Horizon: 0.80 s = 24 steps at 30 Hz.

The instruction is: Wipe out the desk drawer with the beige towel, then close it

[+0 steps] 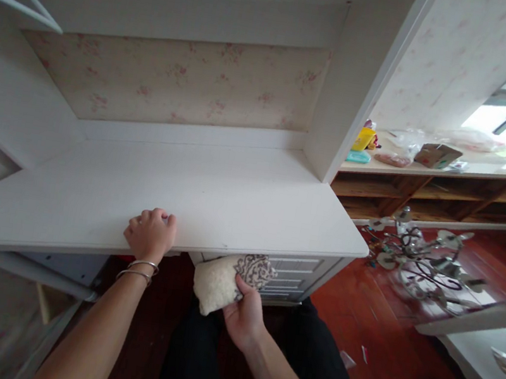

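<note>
The left hand (150, 234) is clenched on the front edge of the counter (212, 202), holding nothing. The right hand (243, 313) grasps a folded cloth (225, 278) just below that edge, right of the left hand. To wipe well, I think the cloth should lie flat under steady pressure. No writing can be read.

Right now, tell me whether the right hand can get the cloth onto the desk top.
Probably yes. The right hand holds the cloth just below the desk top edge, with bare surface directly above it.
</note>
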### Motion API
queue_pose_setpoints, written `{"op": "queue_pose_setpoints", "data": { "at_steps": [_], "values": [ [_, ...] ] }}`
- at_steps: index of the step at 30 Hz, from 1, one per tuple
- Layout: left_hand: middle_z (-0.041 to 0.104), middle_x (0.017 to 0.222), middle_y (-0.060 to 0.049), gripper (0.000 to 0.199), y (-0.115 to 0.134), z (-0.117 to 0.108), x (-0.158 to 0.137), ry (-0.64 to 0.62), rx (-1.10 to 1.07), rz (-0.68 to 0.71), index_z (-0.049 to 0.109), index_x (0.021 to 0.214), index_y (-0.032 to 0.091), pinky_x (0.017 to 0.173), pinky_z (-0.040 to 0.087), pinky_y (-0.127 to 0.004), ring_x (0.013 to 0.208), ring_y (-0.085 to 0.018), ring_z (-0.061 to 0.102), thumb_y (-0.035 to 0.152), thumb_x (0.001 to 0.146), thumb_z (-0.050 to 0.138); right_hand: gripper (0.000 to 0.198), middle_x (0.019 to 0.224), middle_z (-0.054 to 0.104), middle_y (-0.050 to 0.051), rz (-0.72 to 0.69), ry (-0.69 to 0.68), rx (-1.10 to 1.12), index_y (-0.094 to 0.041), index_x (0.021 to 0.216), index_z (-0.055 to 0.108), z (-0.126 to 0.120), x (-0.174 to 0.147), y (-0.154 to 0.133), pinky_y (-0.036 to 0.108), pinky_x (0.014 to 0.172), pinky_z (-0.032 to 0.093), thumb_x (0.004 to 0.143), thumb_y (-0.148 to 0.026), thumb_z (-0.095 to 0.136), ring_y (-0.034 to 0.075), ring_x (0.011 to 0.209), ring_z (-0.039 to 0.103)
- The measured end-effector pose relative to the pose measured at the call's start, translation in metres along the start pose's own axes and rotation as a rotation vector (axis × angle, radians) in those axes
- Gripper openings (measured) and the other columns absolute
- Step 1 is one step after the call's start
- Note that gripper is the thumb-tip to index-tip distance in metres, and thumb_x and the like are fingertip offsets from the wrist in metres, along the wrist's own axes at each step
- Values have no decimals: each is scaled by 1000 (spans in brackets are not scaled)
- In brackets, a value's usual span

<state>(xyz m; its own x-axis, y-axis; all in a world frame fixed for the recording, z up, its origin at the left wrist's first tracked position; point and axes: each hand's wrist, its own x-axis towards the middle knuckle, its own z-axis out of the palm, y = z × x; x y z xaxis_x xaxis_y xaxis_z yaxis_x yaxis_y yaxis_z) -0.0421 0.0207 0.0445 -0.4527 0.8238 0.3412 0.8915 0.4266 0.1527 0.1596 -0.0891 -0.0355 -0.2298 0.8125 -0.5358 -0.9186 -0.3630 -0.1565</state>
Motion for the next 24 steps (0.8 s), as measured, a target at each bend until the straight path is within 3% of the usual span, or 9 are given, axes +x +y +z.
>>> {"op": "queue_pose_setpoints", "data": {
  "at_steps": [3,7,11,15,20,24],
  "values": [
    [62,114,-11,34,0,0,1,-5,2,-3,66,104,25,88,39,-47,109,-34,49,42,88,41,21,91,74,10,83,38,-20,-7,105,66,-16,17,13,34,84,56,91,-18,55,20,90,71],
    [62,113,-12,34,0,0,1,-8,-1,-11,67,103,25,87,39,-47,108,-34,49,42,88,41,18,89,74,10,33,126,3,-8,98,67,-41,33,4,32,81,56,91,-14,52,19,86,71],
    [62,113,-12,35,0,0,0,-6,-6,-11,67,103,24,87,39,-48,108,-34,49,42,88,41,22,84,74,4,-138,245,54,-12,96,66,-64,37,-39,27,77,57,94,-11,44,14,79,71],
    [62,113,-13,36,0,1,0,6,-6,-1,66,104,24,87,39,-47,108,-34,49,43,88,40,25,77,72,0,-295,327,59,-13,106,65,-77,26,-97,29,74,59,93,-9,43,14,70,70],
    [62,113,-12,36,1,-2,0,-8,-12,-11,67,103,24,87,39,-47,108,-34,49,43,88,40,28,87,74,1,-455,318,33,-16,115,63,-63,-7,-142,28,78,59,92,-10,48,14,75,71],
    [62,113,-13,36,2,-3,-1,-12,-13,-11,67,103,23,87,38,-47,109,-34,49,43,88,40,29,98,74,6,-435,214,20,-14,117,64,-25,-43,-141,34,84,59,92,-10,48,18,88,71]
  ]
}}
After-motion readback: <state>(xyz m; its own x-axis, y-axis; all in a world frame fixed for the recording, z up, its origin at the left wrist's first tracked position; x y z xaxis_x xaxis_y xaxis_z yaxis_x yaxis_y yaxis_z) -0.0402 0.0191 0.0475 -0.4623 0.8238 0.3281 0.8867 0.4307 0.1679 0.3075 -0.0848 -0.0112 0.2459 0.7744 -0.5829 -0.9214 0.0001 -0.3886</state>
